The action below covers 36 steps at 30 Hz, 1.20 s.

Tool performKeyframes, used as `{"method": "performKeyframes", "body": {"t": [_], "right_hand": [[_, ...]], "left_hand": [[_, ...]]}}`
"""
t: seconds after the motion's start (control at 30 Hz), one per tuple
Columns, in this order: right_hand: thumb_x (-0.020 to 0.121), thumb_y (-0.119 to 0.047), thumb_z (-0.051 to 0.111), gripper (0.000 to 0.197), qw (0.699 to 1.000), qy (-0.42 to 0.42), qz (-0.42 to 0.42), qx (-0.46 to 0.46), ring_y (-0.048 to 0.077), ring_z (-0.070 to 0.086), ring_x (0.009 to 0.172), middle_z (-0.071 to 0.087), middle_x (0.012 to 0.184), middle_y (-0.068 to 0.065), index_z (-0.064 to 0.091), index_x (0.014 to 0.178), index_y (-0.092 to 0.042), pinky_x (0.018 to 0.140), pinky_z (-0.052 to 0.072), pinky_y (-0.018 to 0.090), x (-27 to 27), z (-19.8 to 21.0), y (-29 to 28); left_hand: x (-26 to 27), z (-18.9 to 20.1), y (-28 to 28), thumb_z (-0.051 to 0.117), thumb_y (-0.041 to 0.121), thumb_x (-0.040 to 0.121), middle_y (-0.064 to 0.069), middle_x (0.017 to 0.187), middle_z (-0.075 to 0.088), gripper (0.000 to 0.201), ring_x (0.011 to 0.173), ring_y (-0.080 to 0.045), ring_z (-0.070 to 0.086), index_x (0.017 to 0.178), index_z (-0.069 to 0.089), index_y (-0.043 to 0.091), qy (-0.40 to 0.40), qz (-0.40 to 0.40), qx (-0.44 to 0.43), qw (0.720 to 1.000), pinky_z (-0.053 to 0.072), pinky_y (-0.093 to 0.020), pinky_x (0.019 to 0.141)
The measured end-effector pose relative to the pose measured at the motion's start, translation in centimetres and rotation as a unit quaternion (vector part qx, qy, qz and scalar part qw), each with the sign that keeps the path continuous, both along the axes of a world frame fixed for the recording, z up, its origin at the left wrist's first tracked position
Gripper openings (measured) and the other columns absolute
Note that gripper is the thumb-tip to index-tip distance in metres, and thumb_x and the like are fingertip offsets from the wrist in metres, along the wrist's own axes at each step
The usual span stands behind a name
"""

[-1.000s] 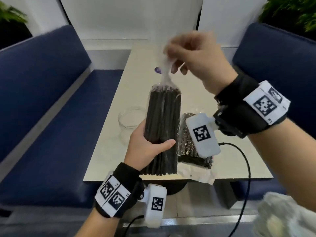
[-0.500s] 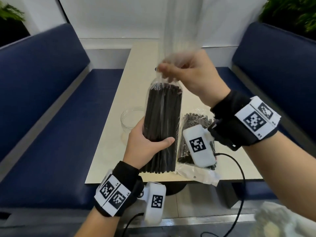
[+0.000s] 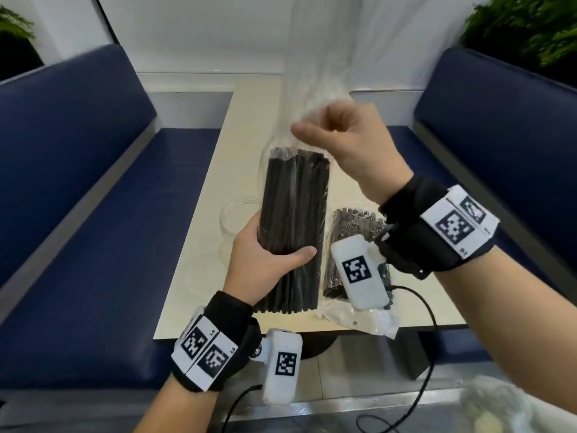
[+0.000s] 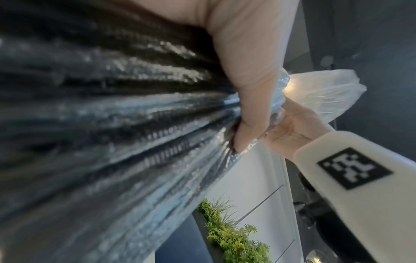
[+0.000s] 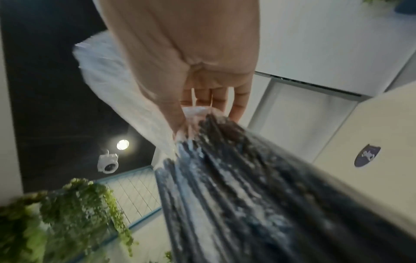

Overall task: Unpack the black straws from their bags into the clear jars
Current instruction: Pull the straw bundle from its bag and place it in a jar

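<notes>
My left hand (image 3: 268,260) grips a bundle of black straws (image 3: 293,214) upright above the table, still wrapped in its clear bag (image 3: 315,89). My right hand (image 3: 340,135) pinches the loose top of that bag just above the straw ends, and the plastic stands up in a blur. The left wrist view shows the left thumb (image 4: 247,89) across the wrapped straws (image 4: 112,124) and the right hand (image 4: 290,129) beyond. The right wrist view shows the fingers (image 5: 213,96) gathered on the bag (image 5: 126,92) over the straws (image 5: 236,178). A clear jar (image 3: 234,220) stands left of the bundle.
A second bag of black straws (image 3: 352,223) lies on the cream table (image 3: 249,120) to the right, partly behind my right wrist camera. Blue bench seats (image 3: 78,214) flank the table on both sides. Cables hang below the near table edge.
My right hand has come down from high above the bundle to just over the straw tips, still holding the bag top, which now stands up above it. The left hand kept its grip.
</notes>
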State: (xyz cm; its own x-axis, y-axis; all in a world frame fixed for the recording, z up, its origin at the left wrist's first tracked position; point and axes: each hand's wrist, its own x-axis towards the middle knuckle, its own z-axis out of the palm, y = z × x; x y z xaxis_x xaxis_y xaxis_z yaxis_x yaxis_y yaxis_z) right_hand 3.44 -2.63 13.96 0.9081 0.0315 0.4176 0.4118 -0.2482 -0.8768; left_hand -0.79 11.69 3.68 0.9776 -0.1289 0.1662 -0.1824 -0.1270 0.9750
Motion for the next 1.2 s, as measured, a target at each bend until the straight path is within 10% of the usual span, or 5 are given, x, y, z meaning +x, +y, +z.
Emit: {"method": "performKeyframes", "body": {"t": [0.2,0.4,0.63,0.9,1.2], "right_hand": [[0.09,-0.007,0.055,0.015,0.99,-0.007,0.037,0.137,0.003,0.059,0.051,0.064,0.051,-0.007,0.058,0.075,-0.01,0.059,0.048,0.021,0.4,2.3,-0.3],[0.094,-0.007,0.046,0.019,0.912,0.037,-0.007,0.408,0.007,0.055,0.045,0.059,0.047,-0.005,0.05,0.077,-0.009,0.054,0.052,0.022,0.2,1.5,-0.1],[0.094,-0.004,0.046,0.015,0.88,-0.01,-0.07,0.47,0.007,0.055,0.046,0.058,0.057,0.0,0.049,0.08,-0.01,0.049,0.047,0.018,-0.1,2.8,-2.5],[0.078,-0.025,0.069,0.023,0.99,0.122,0.056,0.037,0.012,0.064,0.08,0.065,0.091,0.005,0.06,0.095,-0.012,0.074,0.054,0.021,-2.1,-1.4,0.5],[0.091,-0.011,0.055,0.015,0.979,0.016,0.003,0.205,0.009,0.059,0.045,0.068,0.056,-0.001,0.06,0.078,-0.007,0.047,0.05,0.021,-0.7,2.2,-1.3]], "left_hand": [[-0.2,0.0,0.6,0.084,0.011,0.063,0.014,0.098,0.066,0.051,0.094,-0.002,0.064,0.096,0.054,0.035,-0.008,0.0,-0.016,1.0,0.055,-0.025,0.081],[-0.4,-0.1,1.6,0.084,0.013,0.063,0.018,0.093,0.062,0.05,0.089,0.002,0.062,0.09,0.051,0.039,-0.022,-0.009,0.032,0.999,0.053,-0.019,0.076],[-0.8,-1.1,2.6,0.084,0.013,0.063,0.02,0.092,0.063,0.05,0.085,0.007,0.061,0.089,0.052,0.039,0.006,-0.013,0.06,0.998,0.049,-0.011,0.07],[-1.0,-2.4,1.6,0.084,0.015,0.063,0.017,0.096,0.062,0.052,0.092,0.003,0.059,0.096,0.051,0.037,0.025,0.007,0.049,0.998,0.051,-0.022,0.08],[-1.2,-4.2,1.2,0.085,0.012,0.062,0.001,0.108,0.066,0.061,0.102,-0.014,0.063,0.115,0.055,0.018,0.037,0.007,0.063,0.997,0.053,-0.035,0.09]]}}
